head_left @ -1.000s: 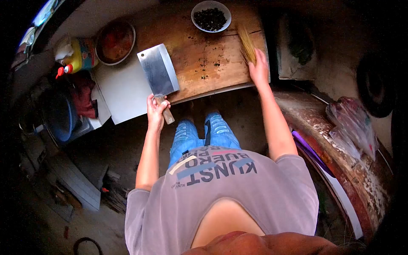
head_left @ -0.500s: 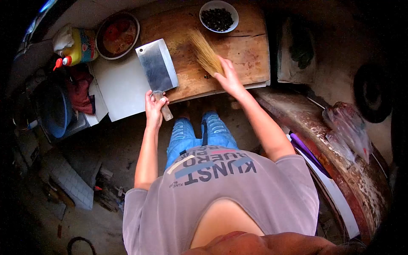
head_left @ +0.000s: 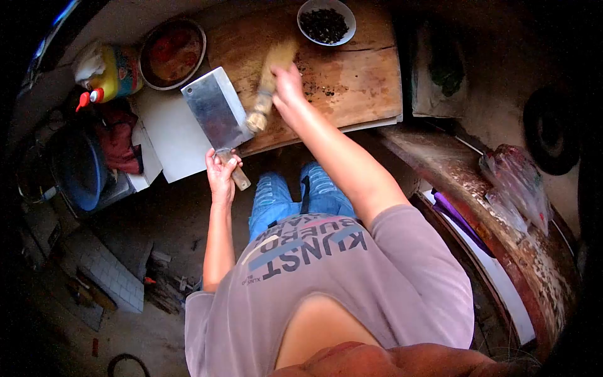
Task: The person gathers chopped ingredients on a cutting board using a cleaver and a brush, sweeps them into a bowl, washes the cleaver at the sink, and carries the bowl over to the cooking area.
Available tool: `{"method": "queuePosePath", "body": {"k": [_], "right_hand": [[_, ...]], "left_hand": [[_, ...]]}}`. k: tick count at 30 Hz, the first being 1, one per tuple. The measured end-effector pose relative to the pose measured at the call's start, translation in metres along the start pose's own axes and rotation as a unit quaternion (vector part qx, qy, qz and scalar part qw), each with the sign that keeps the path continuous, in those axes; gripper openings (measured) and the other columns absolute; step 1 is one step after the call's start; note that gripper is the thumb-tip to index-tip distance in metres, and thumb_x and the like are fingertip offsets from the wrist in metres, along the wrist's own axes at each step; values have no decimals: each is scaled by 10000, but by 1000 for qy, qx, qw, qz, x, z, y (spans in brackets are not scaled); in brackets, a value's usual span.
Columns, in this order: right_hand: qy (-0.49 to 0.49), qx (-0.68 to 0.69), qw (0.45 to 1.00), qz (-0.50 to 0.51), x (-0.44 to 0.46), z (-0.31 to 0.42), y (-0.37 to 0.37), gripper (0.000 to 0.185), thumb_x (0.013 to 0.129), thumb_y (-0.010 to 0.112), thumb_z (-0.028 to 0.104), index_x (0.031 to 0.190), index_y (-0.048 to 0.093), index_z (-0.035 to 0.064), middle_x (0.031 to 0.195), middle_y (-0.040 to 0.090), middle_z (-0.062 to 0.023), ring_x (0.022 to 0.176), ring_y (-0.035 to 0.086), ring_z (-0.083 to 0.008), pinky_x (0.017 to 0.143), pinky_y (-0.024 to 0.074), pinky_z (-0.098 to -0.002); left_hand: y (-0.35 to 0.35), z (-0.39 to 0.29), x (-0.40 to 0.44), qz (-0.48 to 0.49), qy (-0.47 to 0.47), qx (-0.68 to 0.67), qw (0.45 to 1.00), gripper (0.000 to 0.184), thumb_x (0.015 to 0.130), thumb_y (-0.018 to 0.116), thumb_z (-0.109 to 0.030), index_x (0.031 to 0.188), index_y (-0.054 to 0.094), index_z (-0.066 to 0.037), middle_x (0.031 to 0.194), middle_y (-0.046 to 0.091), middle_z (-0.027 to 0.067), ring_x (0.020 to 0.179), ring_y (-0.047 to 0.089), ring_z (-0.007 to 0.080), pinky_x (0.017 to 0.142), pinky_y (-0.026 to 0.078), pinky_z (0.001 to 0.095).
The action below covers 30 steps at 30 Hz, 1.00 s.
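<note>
My left hand (head_left: 222, 176) is closed on the wooden handle of a broad cleaver (head_left: 217, 110), whose blade lies over the left edge of the wooden board (head_left: 364, 81). In my right hand (head_left: 289, 88) is a straw brush (head_left: 279, 56), its bristles pointing up and its bound end (head_left: 256, 121) close to the blade's right side. Dark crumbs (head_left: 326, 91) are scattered on the board to the right of that hand. At the board's far edge stands a white bowl (head_left: 324, 22) of dark chopped pieces.
A round pan (head_left: 172, 54) with reddish contents and a yellow bottle (head_left: 110, 74) with a red cap stand at the back left. Further left is a dark blue basin (head_left: 81, 164). Plastic bags (head_left: 516, 185) lie on a worn surface at the right.
The brush has swept from the board's right side to the left, and its bound end now shows. The cleaver has shifted slightly left and is more tilted.
</note>
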State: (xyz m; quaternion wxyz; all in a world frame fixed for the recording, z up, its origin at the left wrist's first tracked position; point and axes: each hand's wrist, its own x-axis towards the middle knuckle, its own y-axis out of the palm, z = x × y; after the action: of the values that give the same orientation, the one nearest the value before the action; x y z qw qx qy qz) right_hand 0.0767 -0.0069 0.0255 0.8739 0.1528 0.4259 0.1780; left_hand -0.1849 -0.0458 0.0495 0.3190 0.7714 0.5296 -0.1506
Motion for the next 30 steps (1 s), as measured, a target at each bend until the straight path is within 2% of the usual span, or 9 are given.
{"method": "queuePosePath", "body": {"k": [6,9,14,18,20,21,23,28,30], "right_hand": [[-27,-218,974,47,-79,15,-65,501,837,493,12,1322,371,-10,1158,544,-135,1019,545,-218,890,450,-343],[-143,-535,826,103,-75,-9,-85,611,796,578,83,1349,348,-39,1271,458,-224,1188,459,-329,1011,365,-359],[-191,-620,756,85,-51,-1,-115,625,769,609,75,1346,379,12,1200,459,-255,1120,478,-382,973,402,-399],[-279,-635,709,126,-84,49,-141,606,749,587,18,1331,428,72,1204,490,-175,1090,495,-388,929,426,-417],[-312,-707,589,235,-95,63,-159,592,739,576,-6,1300,491,160,1192,522,-109,1067,507,-350,877,435,-432],[-312,-708,588,236,-95,68,-169,592,739,576,-6,1300,491,160,1192,522,-109,1067,507,-350,877,435,-432],[-335,-790,451,247,-89,74,-189,589,726,570,-14,1262,536,229,1170,548,-81,1043,514,-302,832,430,-430],[-391,-810,412,149,-48,105,-179,573,724,557,-22,1230,555,249,1161,557,-54,1036,506,-282,798,420,-429],[-391,-777,465,165,-47,112,-177,593,713,570,-32,1246,540,226,1169,538,-86,1065,500,-298,849,423,-437]], "left_hand": [[-1,3,11,20,-5,20,1000,546,813,597,50,1260,312,-79,1065,528,138,851,575,199,744,506,323],[3,3,16,25,-4,21,999,545,813,597,49,1259,311,-77,1066,526,141,849,574,197,745,508,323],[6,0,18,28,1,23,999,541,816,589,53,1259,310,-80,1065,527,141,848,574,192,744,512,326],[8,0,17,32,-7,16,999,531,817,581,60,1254,314,-82,1060,532,136,847,578,190,745,510,319],[11,3,17,38,-10,15,999,527,817,579,61,1251,317,-82,1059,534,134,847,579,189,746,509,316],[13,4,16,37,-15,13,999,525,816,580,62,1249,320,-81,1059,535,132,846,580,187,747,508,313],[15,8,16,34,-19,12,999,523,815,581,64,1247,324,-81,1058,537,131,845,582,186,748,507,311],[22,19,17,49,-30,31,998,530,814,587,65,1252,330,-83,1061,542,127,834,586,182,737,510,306],[25,22,19,54,-34,32,997,533,812,585,67,1255,328,-81,1063,538,129,838,586,180,742,517,307]]}}
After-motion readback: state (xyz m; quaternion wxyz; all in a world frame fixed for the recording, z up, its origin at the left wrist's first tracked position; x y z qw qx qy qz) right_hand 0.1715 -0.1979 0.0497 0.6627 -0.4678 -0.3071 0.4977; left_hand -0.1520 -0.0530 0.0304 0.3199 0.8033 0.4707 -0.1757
